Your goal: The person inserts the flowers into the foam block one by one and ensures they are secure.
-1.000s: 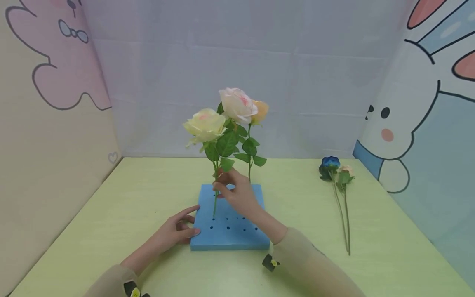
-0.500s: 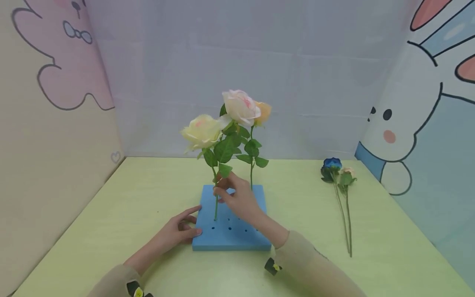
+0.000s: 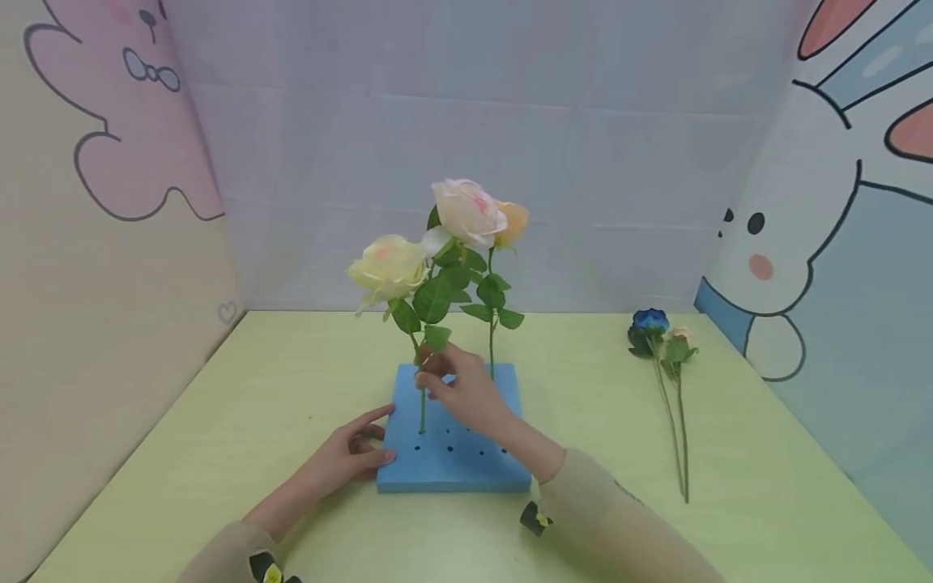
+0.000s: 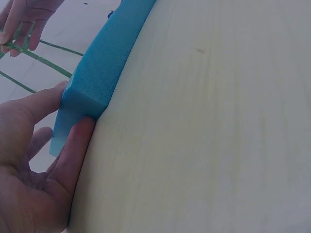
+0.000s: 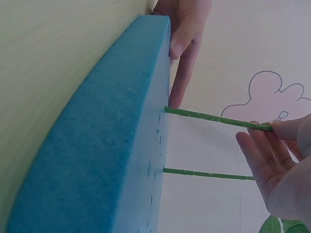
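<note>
My right hand (image 3: 462,389) pinches the green stem of a pale yellow rose (image 3: 389,269) between thumb and fingers. The stem's lower end meets a hole in the blue foam board (image 3: 452,474); how deep it sits cannot be told. In the right wrist view, that stem (image 5: 194,115) runs from the board to my fingertips. A pink-white rose (image 3: 468,212) and an orange rose (image 3: 513,223) stand behind it, the lower part of the former's stem hidden by my hand. My left hand (image 3: 346,448) rests against the board's left edge, thumb and forefinger spread apart.
A blue rose (image 3: 649,324) and a small pale pink rose (image 3: 679,344) lie on the table (image 3: 583,372) at the right, stems toward me. Several small holes dot the board's top. Printed cloth walls stand at the back and both sides.
The yellow rose's head has leaned left and come a little lower. My right hand has sunk slightly with the stem, whose end now meets the hole. My left hand keeps its place at the board.
</note>
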